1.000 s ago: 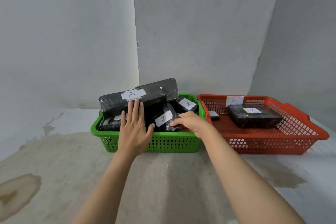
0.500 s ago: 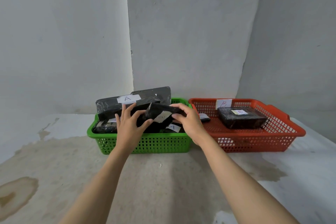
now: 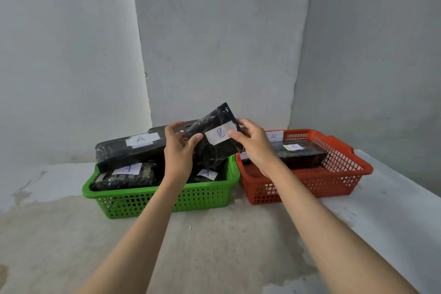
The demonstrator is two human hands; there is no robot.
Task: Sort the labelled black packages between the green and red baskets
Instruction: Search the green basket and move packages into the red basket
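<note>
Head view: holding a black package marked B (image 3: 216, 141) up above the right end of the green basket (image 3: 167, 200), tilted, label facing the camera. Gripping its left edge with the left hand (image 3: 179, 150), thumb curled onto the front face and fingers wrapped behind. Pinching its right side with the right hand (image 3: 253, 143), thumb pressing the edge of the white label, fingers curled round the far edge.

Judging progress: sitting already in the red basket (image 3: 334, 179), 1 flat package with a B label (image 3: 300, 154), beside a B tag on the basket's back wall (image 3: 274, 136). Lying in the green basket, 3 packages showing A labels: a long one across the top (image 3: 128, 153), a smaller one beneath it at the left (image 3: 124, 175), and another low at the right (image 3: 206, 173). Belonging, by its letter, in the red basket just beside, so probably 1 more transfer pending for the held package. Looking close to sorted beyond that, though not certain.

Hiding behind hands and held package: the middle of the green basket and the near-left corner of the red one, where a pale scrap is peeking out. Hiding too: the fingertips behind the package. Reading a further dark package behind the long A one only as an edge, label unseen.
</note>
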